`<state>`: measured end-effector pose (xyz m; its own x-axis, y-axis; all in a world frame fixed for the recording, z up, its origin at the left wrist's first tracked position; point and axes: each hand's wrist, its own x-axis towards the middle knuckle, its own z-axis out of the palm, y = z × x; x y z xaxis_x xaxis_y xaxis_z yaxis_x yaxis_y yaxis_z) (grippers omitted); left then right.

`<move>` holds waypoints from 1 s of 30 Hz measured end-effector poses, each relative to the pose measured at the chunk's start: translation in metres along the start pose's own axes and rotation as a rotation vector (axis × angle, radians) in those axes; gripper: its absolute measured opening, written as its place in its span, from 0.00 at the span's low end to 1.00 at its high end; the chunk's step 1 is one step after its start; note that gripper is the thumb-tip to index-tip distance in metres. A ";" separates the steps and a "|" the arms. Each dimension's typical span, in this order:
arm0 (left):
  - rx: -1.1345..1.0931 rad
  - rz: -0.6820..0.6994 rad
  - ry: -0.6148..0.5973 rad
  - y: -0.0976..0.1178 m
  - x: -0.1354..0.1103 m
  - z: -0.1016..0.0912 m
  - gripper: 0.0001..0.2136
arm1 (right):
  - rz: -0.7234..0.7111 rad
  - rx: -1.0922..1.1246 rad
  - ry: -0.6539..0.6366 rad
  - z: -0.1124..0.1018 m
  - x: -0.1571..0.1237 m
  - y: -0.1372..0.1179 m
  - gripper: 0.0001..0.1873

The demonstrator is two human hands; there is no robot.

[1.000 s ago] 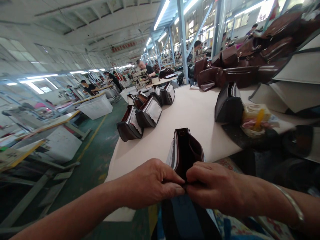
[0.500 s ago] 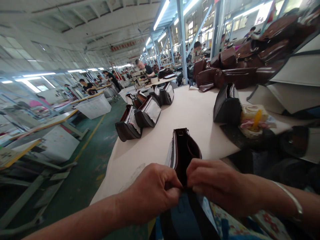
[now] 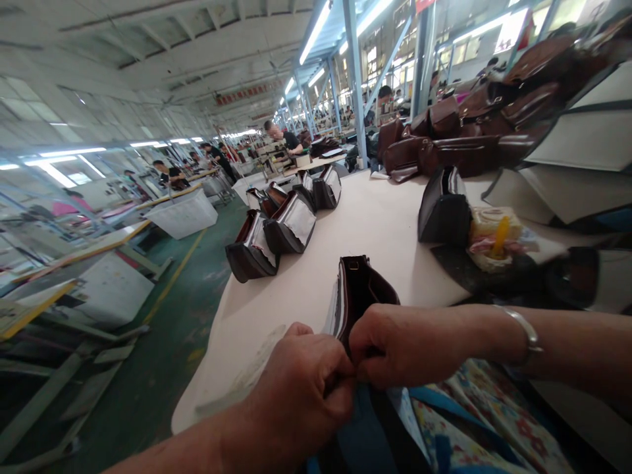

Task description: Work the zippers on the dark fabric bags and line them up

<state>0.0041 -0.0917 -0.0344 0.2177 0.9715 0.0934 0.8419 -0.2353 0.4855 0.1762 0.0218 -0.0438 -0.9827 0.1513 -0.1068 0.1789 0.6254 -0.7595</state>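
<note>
Brown bag [image 3: 366, 289]: stands upright at the near edge of the table [image 3: 385, 224], just ahead of both hands. Mouth open and facing up. Inside dark; no contents made out. A small metal fitting shows at its far end. White paper or lining runs along its left side. Surface dark reddish brown and smooth.

Left hand [image 3: 306, 385]: fingers curled tight, thumb pressed forward, gripping the bag's near end from the left.
Right hand [image 3: 399, 345]: closed in a fist-like pinch on the same near end from the right, knuckles touching the left hand's fingers. What exactly sits between the fingertips is hidden. Metal bracelet [image 3: 526, 332] on the right wrist.

Below the hands: a blue strap [image 3: 363, 428] and flowered cloth [image 3: 474, 421], very near.

Left edge of the table: a row of dark bags [image 3: 291, 227], each wrapped partly in pale paper, running from mid distance to far. Right of centre, a single black bag [image 3: 443, 207] stands upright; just beside it on the right, a yellowish packet [image 3: 494, 230].

Far right: a pile of brown bags [image 3: 464, 131] on sloped shelving.

Left, across the green floor: a white bin [image 3: 182, 214], contents not visible. People are at work at the far benches.
</note>
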 end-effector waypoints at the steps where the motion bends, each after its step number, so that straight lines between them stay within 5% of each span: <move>1: -0.003 -0.025 -0.036 0.000 0.000 -0.002 0.06 | 0.000 0.009 -0.008 0.001 0.000 0.000 0.08; 7: -0.187 -0.219 -0.417 -0.005 0.006 -0.032 0.03 | -0.059 -0.133 0.138 0.009 -0.008 -0.009 0.09; 9: -0.209 -0.185 -0.492 -0.006 0.010 -0.041 0.12 | -0.105 -0.115 0.164 0.010 -0.009 -0.008 0.10; 12: -0.170 -0.129 -0.509 -0.005 0.016 -0.046 0.18 | -0.152 0.016 0.174 0.010 -0.009 -0.001 0.10; 18: -0.251 -0.116 -0.433 0.000 0.022 -0.041 0.06 | -0.238 0.205 0.155 0.004 -0.009 0.012 0.11; 23: -0.294 -0.028 -0.503 -0.005 0.023 -0.036 0.11 | -0.245 0.315 0.082 -0.007 -0.013 0.022 0.13; 30: -0.443 -0.181 -0.514 -0.017 0.017 -0.038 0.11 | -0.211 0.209 0.086 -0.028 -0.027 0.051 0.21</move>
<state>-0.0251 -0.0706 -0.0083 0.3913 0.8326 -0.3920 0.6300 0.0681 0.7736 0.2135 0.0714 -0.0614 -0.9878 0.1044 0.1154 -0.0515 0.4803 -0.8756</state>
